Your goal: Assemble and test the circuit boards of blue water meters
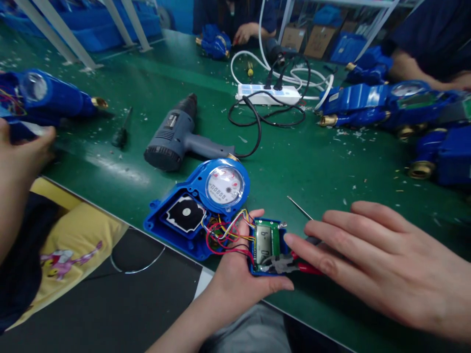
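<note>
So I'm standing by this big green table (331,181), pale scraps all over it, and the biggest thing close in is a blue meter housing (189,243) lying right at the near edge. Its round dial (225,185) is in place, and so is a black square part (184,220) with a white border, but that side is wide open, no cover on it that I can see. A grey heat gun (172,135) lies just behind.

The right hand (382,264) is palm down, fingers nearly straight and slightly spread, index tip right by the display unit (264,243). Can't tell if it's pinching anything underneath. The left hand (243,267) cradles the unit, fingers under it, thumb along the near edge.

I'd call it partway: the screen shows characters and the board looks wired up, but the unit is beside the housing, not in it.

Red-handled pliers (283,264) have their tips over the board's corner, handles running under the right hand. A thin screwdriver (300,208) pokes out past the fingers. Smallest of all, the wires (221,234) loop loose between housing and unit, not tucked away
</note>
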`<action>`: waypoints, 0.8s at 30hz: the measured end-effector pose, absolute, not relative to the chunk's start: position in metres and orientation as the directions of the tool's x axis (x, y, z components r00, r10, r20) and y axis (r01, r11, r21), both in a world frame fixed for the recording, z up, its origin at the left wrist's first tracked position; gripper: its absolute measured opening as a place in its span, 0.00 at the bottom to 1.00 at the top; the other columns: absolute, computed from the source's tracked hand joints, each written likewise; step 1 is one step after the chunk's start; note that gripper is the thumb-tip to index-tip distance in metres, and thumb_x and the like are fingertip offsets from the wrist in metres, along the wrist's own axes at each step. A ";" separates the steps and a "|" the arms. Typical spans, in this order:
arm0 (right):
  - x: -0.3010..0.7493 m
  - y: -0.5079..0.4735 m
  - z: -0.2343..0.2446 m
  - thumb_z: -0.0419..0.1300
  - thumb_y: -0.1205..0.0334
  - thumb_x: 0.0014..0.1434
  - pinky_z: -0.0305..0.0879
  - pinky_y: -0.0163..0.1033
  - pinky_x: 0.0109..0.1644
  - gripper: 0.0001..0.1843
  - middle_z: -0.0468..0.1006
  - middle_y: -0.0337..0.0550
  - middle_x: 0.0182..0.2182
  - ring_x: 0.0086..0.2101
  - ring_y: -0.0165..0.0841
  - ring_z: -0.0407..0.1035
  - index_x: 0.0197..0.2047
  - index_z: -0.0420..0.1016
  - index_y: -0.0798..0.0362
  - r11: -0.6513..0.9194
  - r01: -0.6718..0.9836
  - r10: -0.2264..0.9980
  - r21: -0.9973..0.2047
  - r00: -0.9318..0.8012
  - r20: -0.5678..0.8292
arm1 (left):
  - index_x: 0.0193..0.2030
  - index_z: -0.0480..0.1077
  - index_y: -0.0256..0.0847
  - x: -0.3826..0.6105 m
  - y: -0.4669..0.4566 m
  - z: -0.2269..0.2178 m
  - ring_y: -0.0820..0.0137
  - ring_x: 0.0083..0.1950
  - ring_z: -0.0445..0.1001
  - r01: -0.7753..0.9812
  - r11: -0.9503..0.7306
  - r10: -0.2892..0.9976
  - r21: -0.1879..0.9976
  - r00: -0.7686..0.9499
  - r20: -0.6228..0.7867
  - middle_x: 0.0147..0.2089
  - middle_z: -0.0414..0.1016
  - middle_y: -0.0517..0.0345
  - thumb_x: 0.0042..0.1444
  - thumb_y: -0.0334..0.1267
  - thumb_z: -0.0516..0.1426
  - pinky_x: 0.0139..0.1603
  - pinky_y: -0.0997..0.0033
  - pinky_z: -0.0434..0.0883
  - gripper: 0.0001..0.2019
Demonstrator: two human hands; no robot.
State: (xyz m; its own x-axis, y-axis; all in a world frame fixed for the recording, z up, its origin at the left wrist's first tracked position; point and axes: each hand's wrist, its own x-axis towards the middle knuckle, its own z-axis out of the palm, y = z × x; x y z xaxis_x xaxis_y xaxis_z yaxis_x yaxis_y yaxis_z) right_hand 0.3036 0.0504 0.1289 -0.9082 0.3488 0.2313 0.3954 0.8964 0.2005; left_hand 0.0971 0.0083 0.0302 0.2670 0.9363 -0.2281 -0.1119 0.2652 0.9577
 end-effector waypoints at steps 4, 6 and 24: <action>0.303 0.056 0.129 0.40 0.71 0.69 0.58 0.47 0.46 0.20 0.76 0.47 0.41 0.45 0.39 0.66 0.52 0.71 0.57 0.918 0.333 0.280 0.217 -0.929 0.241 | 0.63 0.50 0.57 0.097 0.009 0.028 0.63 0.54 0.71 -0.126 0.268 0.932 0.955 0.283 -0.224 0.53 0.69 0.62 0.38 0.35 0.72 0.57 0.64 0.66 0.48; 0.301 0.061 0.132 0.40 0.72 0.69 0.58 0.45 0.43 0.20 0.77 0.46 0.38 0.42 0.38 0.66 0.50 0.72 0.58 0.929 0.303 0.252 0.213 -0.938 0.238 | 0.63 0.50 0.56 0.096 0.009 0.027 0.62 0.55 0.70 -0.110 0.254 0.936 0.961 0.280 -0.215 0.54 0.68 0.61 0.38 0.35 0.72 0.58 0.63 0.65 0.48; 0.321 0.053 0.101 0.52 0.67 0.64 0.68 0.36 0.32 0.15 0.76 0.43 0.37 0.34 0.34 0.71 0.52 0.71 0.47 0.646 0.554 0.702 -0.525 -0.702 0.122 | 0.58 0.51 0.50 0.103 0.009 0.039 0.67 0.51 0.70 -0.083 0.296 0.944 0.951 0.180 -0.278 0.52 0.67 0.61 0.40 0.33 0.69 0.53 0.69 0.68 0.41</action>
State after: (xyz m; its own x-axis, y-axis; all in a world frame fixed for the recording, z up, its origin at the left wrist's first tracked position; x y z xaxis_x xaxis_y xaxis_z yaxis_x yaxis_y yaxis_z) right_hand 0.3206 0.0530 0.1013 -0.7021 0.7016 0.1218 0.5542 0.6458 -0.5252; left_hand 0.1034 0.0086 0.0390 0.1799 0.9435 -0.2783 -0.0829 0.2964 0.9515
